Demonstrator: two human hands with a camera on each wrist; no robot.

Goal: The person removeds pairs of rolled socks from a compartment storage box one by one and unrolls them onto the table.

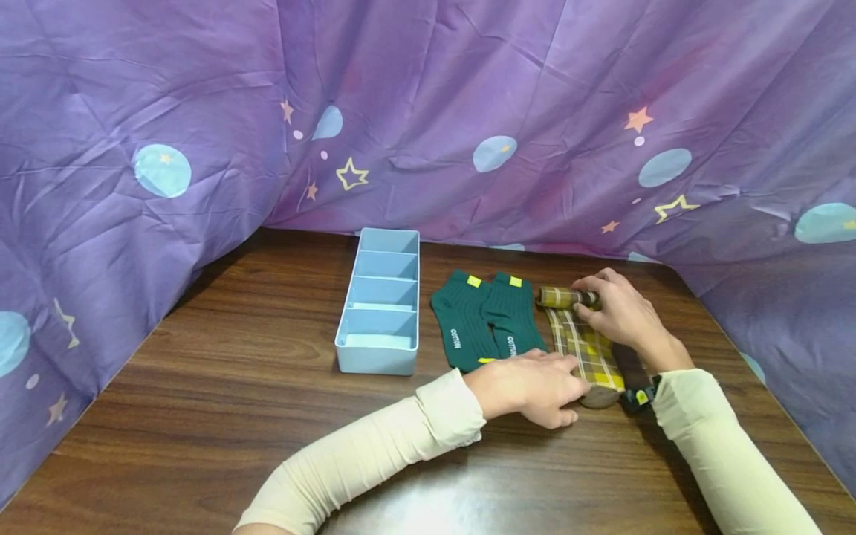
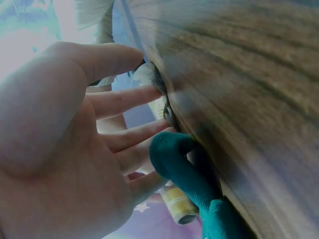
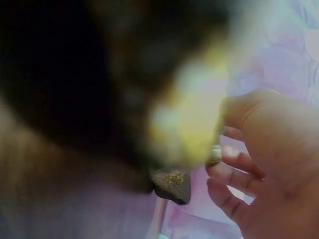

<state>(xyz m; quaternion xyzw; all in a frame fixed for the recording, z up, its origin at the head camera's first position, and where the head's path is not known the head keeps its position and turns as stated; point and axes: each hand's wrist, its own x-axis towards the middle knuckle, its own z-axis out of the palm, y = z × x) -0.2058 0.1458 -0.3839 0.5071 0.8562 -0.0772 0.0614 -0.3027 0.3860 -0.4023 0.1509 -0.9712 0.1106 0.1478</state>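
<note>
A yellow-brown plaid sock (image 1: pixel 588 353) lies at the right of the table, its far end turned into a roll (image 1: pixel 556 297). My right hand (image 1: pixel 622 312) grips that roll at its right end, thumb and fingers bent round it. Extended fingers of my left hand (image 1: pixel 535 383) touch the sock near its brown toe (image 1: pixel 602 397). Two dark green socks (image 1: pixel 471 319) lie flat to the left, their near parts partly behind the left hand. In the left wrist view, a green sock (image 2: pixel 182 169) bulges up by the fingers. Blurred plaid fabric (image 3: pixel 199 114) fills much of the right wrist view.
A light blue box (image 1: pixel 377 360) with several compartments in one row stands left of the green socks. Purple patterned cloth (image 1: pixel 428 119) hangs behind and beside the brown wooden table (image 1: pixel 221 409). A small dark object (image 1: pixel 638 399) sits by the right cuff.
</note>
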